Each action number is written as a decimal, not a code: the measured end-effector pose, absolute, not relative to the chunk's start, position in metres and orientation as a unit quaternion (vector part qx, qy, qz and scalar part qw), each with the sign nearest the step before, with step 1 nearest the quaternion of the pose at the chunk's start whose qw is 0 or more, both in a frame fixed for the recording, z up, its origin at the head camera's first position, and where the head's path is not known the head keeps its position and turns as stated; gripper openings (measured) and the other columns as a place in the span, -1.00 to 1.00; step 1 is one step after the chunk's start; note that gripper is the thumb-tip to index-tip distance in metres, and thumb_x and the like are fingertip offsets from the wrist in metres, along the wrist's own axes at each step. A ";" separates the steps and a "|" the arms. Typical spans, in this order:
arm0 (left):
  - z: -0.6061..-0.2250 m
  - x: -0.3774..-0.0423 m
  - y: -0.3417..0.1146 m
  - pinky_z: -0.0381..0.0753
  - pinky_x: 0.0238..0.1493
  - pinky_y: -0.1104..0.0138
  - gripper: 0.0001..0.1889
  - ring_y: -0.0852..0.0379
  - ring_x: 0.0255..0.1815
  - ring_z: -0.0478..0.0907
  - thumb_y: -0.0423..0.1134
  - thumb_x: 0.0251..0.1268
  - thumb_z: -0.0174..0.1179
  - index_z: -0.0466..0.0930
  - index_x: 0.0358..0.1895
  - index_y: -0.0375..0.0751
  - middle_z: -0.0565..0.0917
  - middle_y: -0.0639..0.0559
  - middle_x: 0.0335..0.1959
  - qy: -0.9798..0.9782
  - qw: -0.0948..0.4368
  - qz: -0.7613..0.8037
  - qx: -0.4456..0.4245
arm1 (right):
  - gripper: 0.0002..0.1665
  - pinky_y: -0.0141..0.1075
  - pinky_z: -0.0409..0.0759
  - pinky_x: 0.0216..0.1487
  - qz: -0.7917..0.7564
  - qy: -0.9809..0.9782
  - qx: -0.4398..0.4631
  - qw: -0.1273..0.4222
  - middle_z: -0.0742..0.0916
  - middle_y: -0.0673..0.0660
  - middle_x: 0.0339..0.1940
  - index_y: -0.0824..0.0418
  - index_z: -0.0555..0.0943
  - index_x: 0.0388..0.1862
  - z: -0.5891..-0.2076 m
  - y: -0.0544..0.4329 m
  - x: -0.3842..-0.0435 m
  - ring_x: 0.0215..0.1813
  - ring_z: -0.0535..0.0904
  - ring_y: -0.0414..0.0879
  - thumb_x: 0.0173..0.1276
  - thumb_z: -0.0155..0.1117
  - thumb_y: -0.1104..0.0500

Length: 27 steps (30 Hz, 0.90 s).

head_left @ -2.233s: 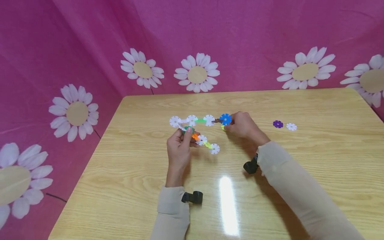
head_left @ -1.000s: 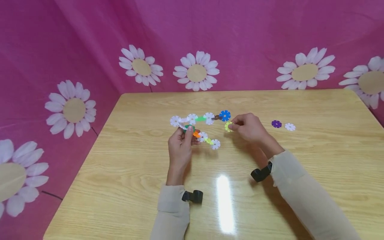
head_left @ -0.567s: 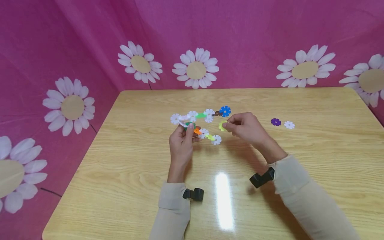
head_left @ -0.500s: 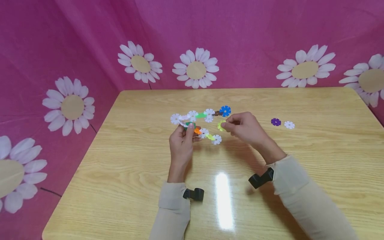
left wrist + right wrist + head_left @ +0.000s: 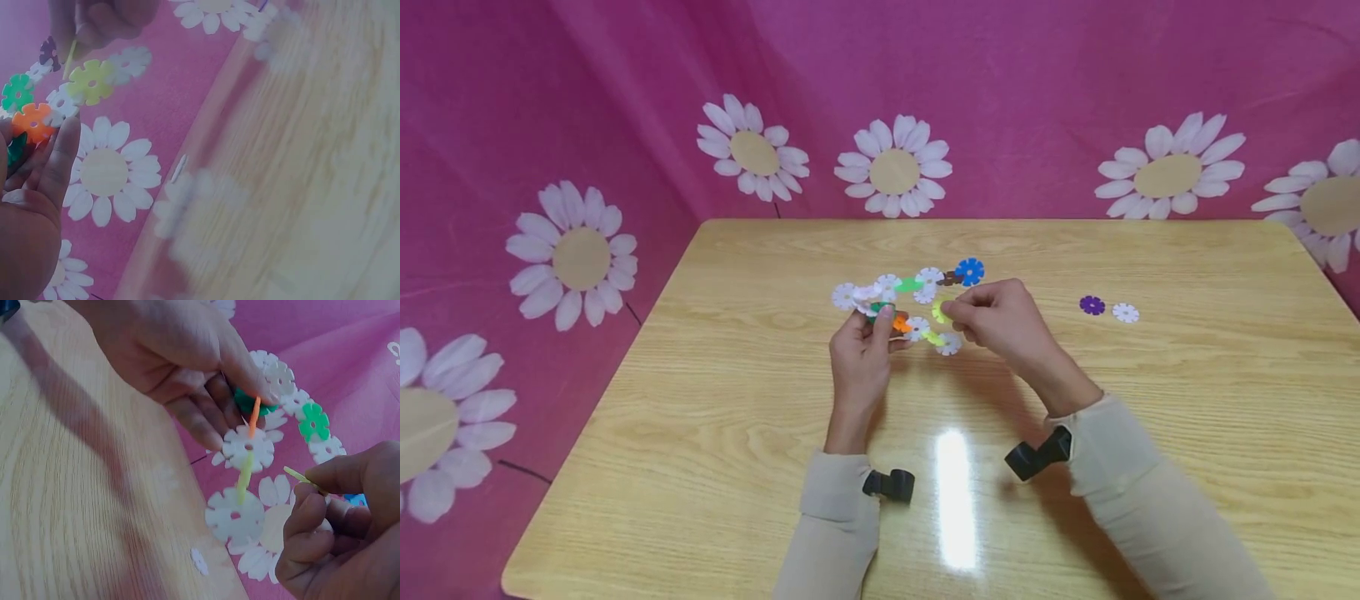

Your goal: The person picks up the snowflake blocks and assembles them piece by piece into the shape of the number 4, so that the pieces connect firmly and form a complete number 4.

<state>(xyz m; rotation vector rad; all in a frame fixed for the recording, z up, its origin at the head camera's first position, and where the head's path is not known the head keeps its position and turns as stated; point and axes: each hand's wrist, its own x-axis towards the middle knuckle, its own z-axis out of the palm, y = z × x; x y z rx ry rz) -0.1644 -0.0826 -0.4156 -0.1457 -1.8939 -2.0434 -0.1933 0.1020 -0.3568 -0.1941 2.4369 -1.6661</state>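
My left hand [image 5: 859, 362] pinches a curved chain of slotted flower-shaped discs by its dark green disc [image 5: 880, 312], thumb on top. One arm of the chain runs through white, light green [image 5: 909, 285] and brown discs to a blue disc [image 5: 970, 272]. The other passes an orange disc [image 5: 34, 123] and a yellow disc [image 5: 92, 82] to a white end disc [image 5: 235, 515]. Between thumb and fingers, my right hand [image 5: 1011, 325] pinches a loose yellow-green disc [image 5: 939, 312], seen edge-on in both wrist views. It hovers between the two arms; contact with the chain is unclear.
A purple disc [image 5: 1092, 305] and a white disc [image 5: 1125, 312] lie on the wooden table [image 5: 700, 400] to the right. Behind and left hangs a pink cloth [image 5: 1000, 100] printed with large daisies. Both wrists carry black camera mounts [image 5: 891, 485].
My right hand drew away from the blue disc with the yellow-green disc, then moved left into the gap between the chain's arms. The left hand keeps its hold on the chain.
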 end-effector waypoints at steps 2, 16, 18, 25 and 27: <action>-0.415 -0.164 -0.082 0.71 -0.28 0.19 -0.71 0.05 -0.27 0.69 -0.26 0.55 0.09 0.55 -0.06 -0.54 0.69 -0.27 -0.20 -0.664 0.176 -0.725 -0.051 | -0.65 -0.32 0.34 -0.49 -0.563 0.820 -0.060 0.084 0.57 0.10 -0.62 0.43 0.71 -0.33 -0.357 0.099 -0.192 -0.46 0.41 -0.09 0.40 0.32 0.10; -0.416 -0.163 -0.078 0.71 -0.27 0.21 -0.68 -0.04 -0.27 0.71 -0.26 0.54 0.10 0.53 -0.03 -0.58 0.70 -0.29 -0.17 -0.661 0.176 -0.727 -0.063 | -0.67 -0.34 0.42 -0.52 -0.549 0.831 -0.037 0.081 0.64 0.15 -0.62 0.39 0.71 -0.43 -0.355 0.089 -0.190 -0.51 0.46 -0.10 0.37 0.31 0.11; -0.416 -0.163 -0.078 0.71 -0.28 0.21 -0.69 -0.05 -0.28 0.71 -0.26 0.54 0.11 0.54 -0.03 -0.57 0.70 -0.28 -0.18 -0.664 0.177 -0.724 -0.063 | -0.67 -0.35 0.42 -0.53 -0.544 0.835 -0.037 0.078 0.66 0.18 -0.59 0.39 0.71 -0.44 -0.355 0.088 -0.191 -0.52 0.48 -0.11 0.36 0.31 0.12; -0.415 -0.162 -0.073 0.71 -0.30 0.20 -0.74 -0.17 -0.32 0.70 -0.33 0.49 0.15 0.57 -0.11 -0.59 0.70 -0.31 -0.23 -0.650 0.187 -0.734 -0.065 | -0.66 -0.37 0.37 -0.58 -0.525 0.848 -0.030 0.065 0.70 0.21 -0.57 0.37 0.69 -0.58 -0.355 0.084 -0.192 -0.55 0.49 -0.12 0.29 0.28 0.15; -0.416 -0.162 -0.072 0.71 -0.31 0.19 -0.75 -0.24 -0.33 0.70 -0.35 0.47 0.18 0.58 -0.14 -0.60 0.70 -0.34 -0.26 -0.644 0.190 -0.738 -0.059 | -0.67 -0.36 0.33 -0.60 -0.515 0.854 -0.032 0.058 0.69 0.18 -0.61 0.35 0.70 -0.61 -0.355 0.084 -0.192 -0.57 0.48 -0.12 0.27 0.27 0.17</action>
